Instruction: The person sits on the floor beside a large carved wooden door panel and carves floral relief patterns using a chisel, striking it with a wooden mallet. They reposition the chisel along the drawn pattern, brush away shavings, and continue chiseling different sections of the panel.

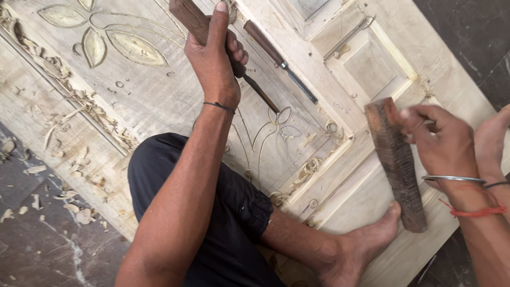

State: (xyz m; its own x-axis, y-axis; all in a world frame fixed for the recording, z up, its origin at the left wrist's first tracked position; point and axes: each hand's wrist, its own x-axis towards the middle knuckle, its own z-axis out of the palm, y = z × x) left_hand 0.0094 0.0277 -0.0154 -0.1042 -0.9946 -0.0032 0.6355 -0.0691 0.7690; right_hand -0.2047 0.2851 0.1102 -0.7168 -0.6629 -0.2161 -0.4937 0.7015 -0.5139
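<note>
My left hand (215, 56) grips a wooden-handled chisel (255, 87), its blade tip resting on a carved floral line in the pale wooden door panel (159, 90). My right hand (438, 141) holds a dark wooden block mallet (396, 162) upright, to the right of the chisel and apart from it. A second chisel (279, 58) with a brown handle lies on the panel just beyond my left hand. My bent leg in dark shorts (212, 212) and bare foot (366, 244) rest on the panel.
Carved leaf shapes (133, 48) and a raised border with wood curls (79, 98) cross the panel's left. Shavings (37, 196) litter the dark floor at the lower left. A recessed square panel (372, 66) sits at the upper right.
</note>
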